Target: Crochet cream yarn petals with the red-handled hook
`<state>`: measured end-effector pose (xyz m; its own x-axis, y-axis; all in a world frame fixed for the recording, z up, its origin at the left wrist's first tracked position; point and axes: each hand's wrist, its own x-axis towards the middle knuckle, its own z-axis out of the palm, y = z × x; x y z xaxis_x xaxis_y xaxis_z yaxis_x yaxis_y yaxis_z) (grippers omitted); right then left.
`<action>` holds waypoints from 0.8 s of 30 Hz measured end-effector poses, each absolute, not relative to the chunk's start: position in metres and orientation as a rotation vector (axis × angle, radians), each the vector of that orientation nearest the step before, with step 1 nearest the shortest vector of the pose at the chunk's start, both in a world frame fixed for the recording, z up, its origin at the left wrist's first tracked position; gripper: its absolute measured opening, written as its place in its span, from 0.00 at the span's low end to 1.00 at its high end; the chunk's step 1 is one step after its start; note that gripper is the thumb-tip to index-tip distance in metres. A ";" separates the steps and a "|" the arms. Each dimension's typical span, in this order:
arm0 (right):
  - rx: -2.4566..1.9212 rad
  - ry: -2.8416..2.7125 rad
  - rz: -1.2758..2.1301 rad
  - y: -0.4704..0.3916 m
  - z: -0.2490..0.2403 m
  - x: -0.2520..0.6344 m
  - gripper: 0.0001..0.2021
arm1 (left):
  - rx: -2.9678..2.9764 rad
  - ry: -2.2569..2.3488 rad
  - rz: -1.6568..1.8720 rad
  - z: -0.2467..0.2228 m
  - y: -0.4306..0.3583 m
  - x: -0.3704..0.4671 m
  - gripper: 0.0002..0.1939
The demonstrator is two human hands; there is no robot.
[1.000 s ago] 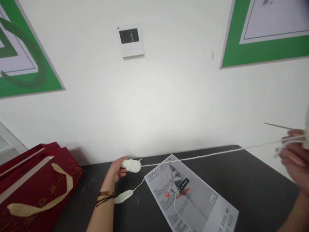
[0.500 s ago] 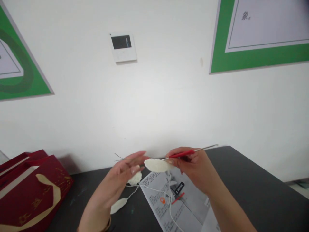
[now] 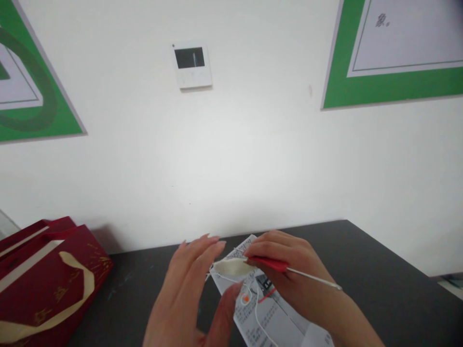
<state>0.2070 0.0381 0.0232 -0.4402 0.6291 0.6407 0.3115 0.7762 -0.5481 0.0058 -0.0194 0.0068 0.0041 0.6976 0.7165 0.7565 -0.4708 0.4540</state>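
My right hand [image 3: 285,255] is closed around a crochet hook [image 3: 269,264] with a red handle; its long metal end points down to the right past my wrist. At the same fingertips is a cream crocheted petal [image 3: 231,267], held flat above the printed sheet. My left hand [image 3: 198,289] is open just left of the petal, thumb and fingers spread wide, with nothing visible between them. White yarn [image 3: 257,313] trails from near the petal down over the sheet. The left hand hides part of the table where other cream pieces lay.
A printed sheet [image 3: 267,327] with a picture lies on the black table [image 3: 376,279] under my hands. Dark red gift bags [image 3: 47,284] with a cream ribbon stand at the left. The white wall behind carries a small panel [image 3: 193,65] and green-bordered posters [image 3: 333,72].
My left hand has come nearer and spread its thumb and fingers. My right hand has lowered the petal and turned the hook, whose long end now points down to the right.
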 end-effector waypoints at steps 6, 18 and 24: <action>-0.614 -1.955 0.508 0.032 0.024 0.201 0.08 | -2.568 -1.937 -1.399 0.015 0.013 0.012 0.10; -0.789 -1.728 0.692 0.040 0.026 0.200 0.04 | -2.570 -2.276 -1.722 0.019 0.018 0.013 0.12; -0.775 -1.711 0.598 0.039 0.026 0.202 0.06 | -2.650 -2.333 -1.754 0.019 0.018 0.015 0.13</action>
